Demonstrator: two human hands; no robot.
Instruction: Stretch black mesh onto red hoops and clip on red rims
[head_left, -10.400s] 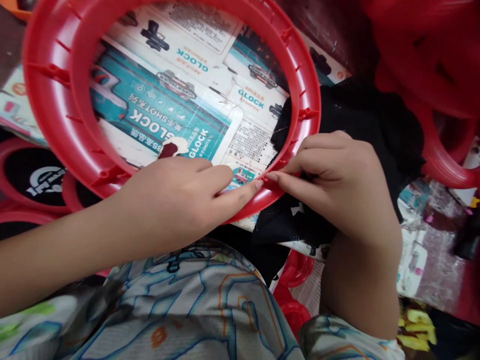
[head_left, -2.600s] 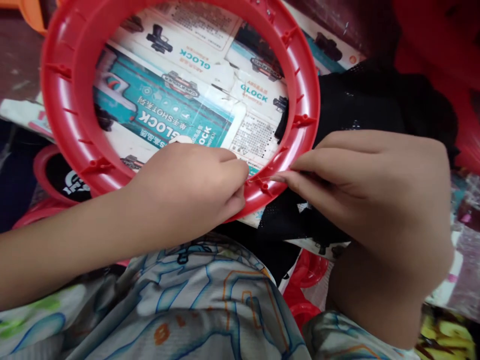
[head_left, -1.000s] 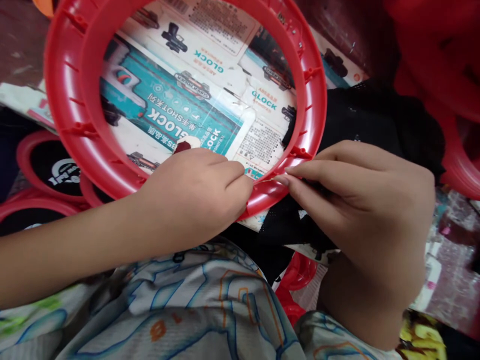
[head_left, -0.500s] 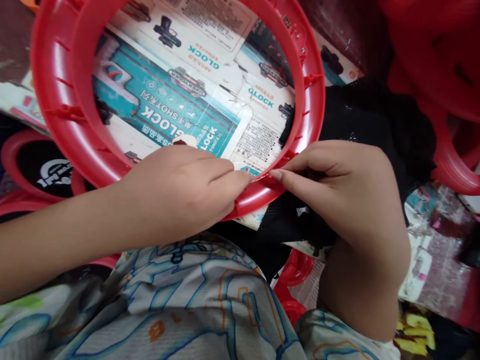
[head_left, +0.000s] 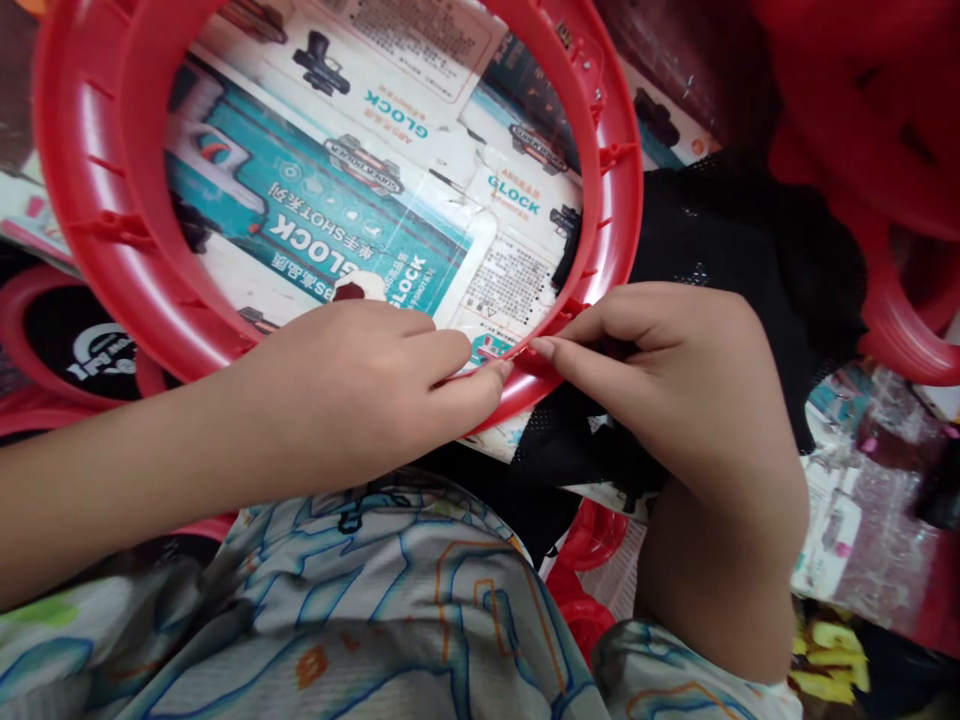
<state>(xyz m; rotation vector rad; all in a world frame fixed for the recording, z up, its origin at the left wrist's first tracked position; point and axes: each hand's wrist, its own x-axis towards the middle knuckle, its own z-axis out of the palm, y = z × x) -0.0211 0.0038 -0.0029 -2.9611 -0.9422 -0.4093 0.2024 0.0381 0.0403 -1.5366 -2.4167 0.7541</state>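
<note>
A large red plastic ring (head_left: 82, 170) with ribs and small posts in its channel lies in front of me on printed cardboard (head_left: 360, 215). My left hand (head_left: 375, 390) is closed on the near part of its rim, its thumb along the inner edge. My right hand (head_left: 667, 375) pinches thumb and forefinger at the same rim, just right of the left thumb. Whatever is between the right fingertips is too small to make out. Small metal parts (head_left: 589, 75) sit in the ring's channel at the upper right.
Black mesh cloth (head_left: 742, 270) lies under and beyond my right hand. More red plastic parts (head_left: 840, 150) stand at the right. On the left are red rings with black, white-lettered discs (head_left: 56, 340). Yellow pieces (head_left: 829, 660) show at the lower right.
The ring has shifted slightly left in view. My left thumb has stretched further along the rim, and the right fingertips have moved slightly left, still pinched.
</note>
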